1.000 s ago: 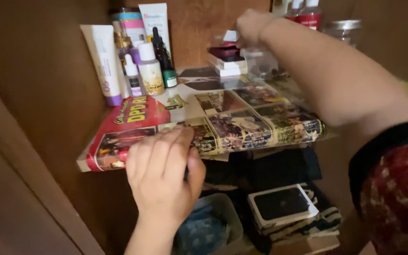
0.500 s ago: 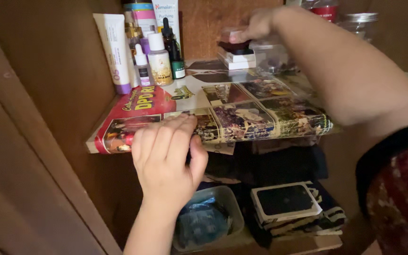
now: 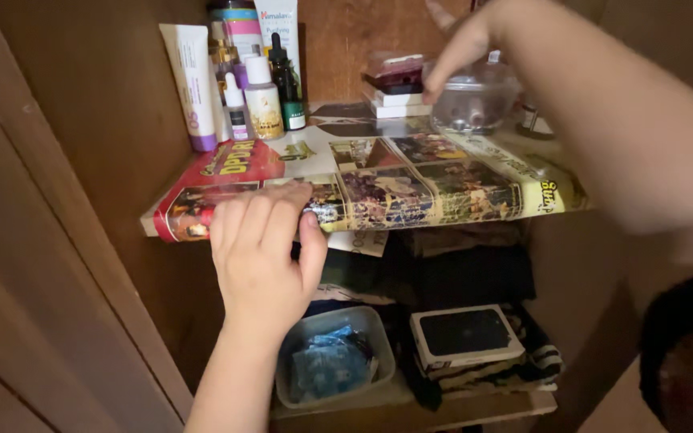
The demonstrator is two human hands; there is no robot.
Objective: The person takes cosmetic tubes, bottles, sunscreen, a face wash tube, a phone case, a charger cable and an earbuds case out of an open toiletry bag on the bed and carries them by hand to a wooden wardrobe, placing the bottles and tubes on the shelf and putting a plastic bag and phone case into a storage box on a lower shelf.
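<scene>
My left hand (image 3: 262,256) grips the front edge of a cupboard shelf (image 3: 475,204), fingers on top and thumb underneath. The shelf is lined with a glossy printed paper sheet (image 3: 387,188). My right hand (image 3: 463,40) reaches to the back of the shelf, fingers spread and pointing down. Its index fingertip hangs between a stack of small flat boxes (image 3: 395,84) and a clear plastic container (image 3: 479,100). It holds nothing that I can see. A pinkish clear box lies on top of the stack.
Tubes, dropper bottles and small jars (image 3: 254,80) stand at the shelf's back left. Below are a clear tub with blue packets (image 3: 334,365), a flat white box with a dark top (image 3: 463,337) and dark folded cloth (image 3: 459,277). The cupboard's wooden wall (image 3: 82,200) closes the left side.
My right hand has lifted off the stack of small boxes and shifted slightly right, its fingers opening. My left hand stays on the shelf edge. The view has shifted a little.
</scene>
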